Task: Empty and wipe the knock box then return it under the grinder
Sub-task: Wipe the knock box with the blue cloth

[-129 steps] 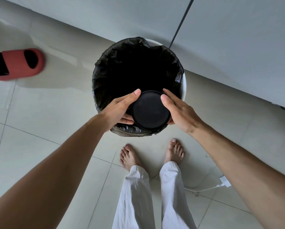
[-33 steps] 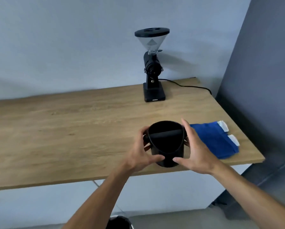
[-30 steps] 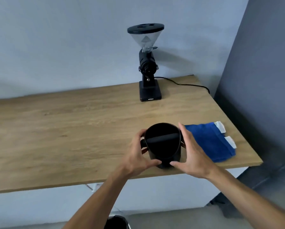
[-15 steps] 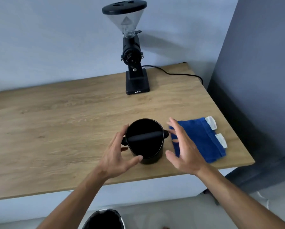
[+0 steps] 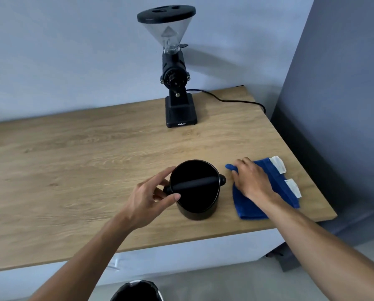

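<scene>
knock box on the table, cloth under the right hand

the black knock box (image 5: 196,190) stands upright at centre frame near the front edge of the wooden table (image 5: 73,161), its bar across the mouth. the left hand (image 5: 151,198) curls loosely at its left rim — thumb and fingers spread, barely touching. just right of it, the right hand (image 5: 252,181) lies on the blue cloth (image 5: 266,205), fingers bent onto its upper corner; whether it is pinched, i cannot tell. the grinder (image 5: 175,68) stands well apart at upper centre — a lined bin (image 5: 136,292) shows at the bottom edge.
</scene>
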